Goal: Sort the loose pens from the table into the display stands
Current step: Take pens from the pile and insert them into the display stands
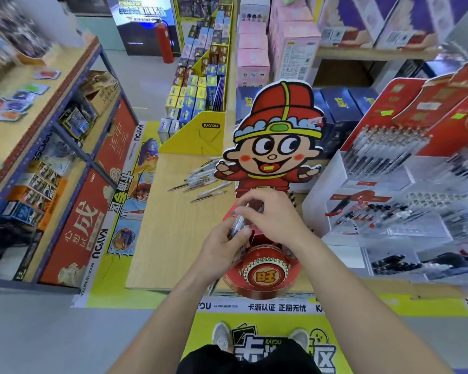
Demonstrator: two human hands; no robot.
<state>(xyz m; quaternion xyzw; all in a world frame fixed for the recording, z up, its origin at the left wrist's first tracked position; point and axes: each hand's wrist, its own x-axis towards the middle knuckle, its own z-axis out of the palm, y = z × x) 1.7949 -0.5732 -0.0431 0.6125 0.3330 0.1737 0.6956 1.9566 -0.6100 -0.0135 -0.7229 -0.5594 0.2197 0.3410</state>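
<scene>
Head-camera view down over a light wood-grain table (pixel 173 238) in a stationery shop. At the centre of the view, two bare hands meet above a red cardboard display stand with a cartoon boy cut-out (pixel 265 276). The left hand (pixel 224 244) is clenched round a bundle of clear-barrelled pens (pixel 237 224), held slanting with the tips toward one o'clock. The right hand (pixel 273 214) arrives from three o'clock, and its fingertips (pixel 239 210) pinch the upper end of the bundle - most likely one pen being drawn free, though blur hides exactly which. More loose clear pens (pixel 200 182) lie scattered on the table at eleven o'clock from the hands, just beside the cut-out's left edge. At three o'clock, well apart from the hands, stands a white tiered display stand (pixel 376 201) with rows of pens already filed in it. The step in hand looks like separating a single pen for a slot. To do it well, the left hand's grip should loosen only enough to let one barrel slide out - too slack and the rest will spill onto the red stand below. The right hand should pull along the pen's own line, then match its colour and type to a row before lowering it in. The slots under the hands are hidden.
</scene>
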